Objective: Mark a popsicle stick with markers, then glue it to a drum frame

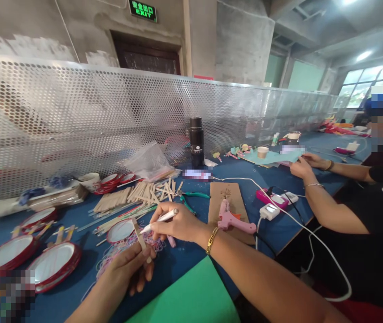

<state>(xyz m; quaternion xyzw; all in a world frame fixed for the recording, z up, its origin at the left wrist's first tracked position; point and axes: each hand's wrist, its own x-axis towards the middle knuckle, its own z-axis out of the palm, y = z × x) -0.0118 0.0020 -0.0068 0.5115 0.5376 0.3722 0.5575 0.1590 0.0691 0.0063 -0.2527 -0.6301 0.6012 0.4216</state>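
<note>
My left hand (124, 264) pinches a flat wooden craft stick (139, 235) near its lower end and holds it tilted upright. In my right hand (183, 224) is a white marker pen (164, 218), its tip at the stick's face; whether it touches I cannot tell. Under and behind the hands lies a tangle of pastel string (110, 255), with a red-rimmed round white disc (120, 231) beside it. Many more craft sticks (117, 199) are heaped beyond. A green sheet (188, 296) lies at the table's near edge, below my right forearm.
A pink glue gun (227, 217) rests on cardboard (215, 193), near teal-handled pliers (194, 195). A black bottle (196, 143) stands by the perforated metal screen (87, 116). Red-rimmed discs (55, 264) lie left. A white cable (279, 204) and power strip (272, 199) lie right, near a co-worker's hands (304, 168).
</note>
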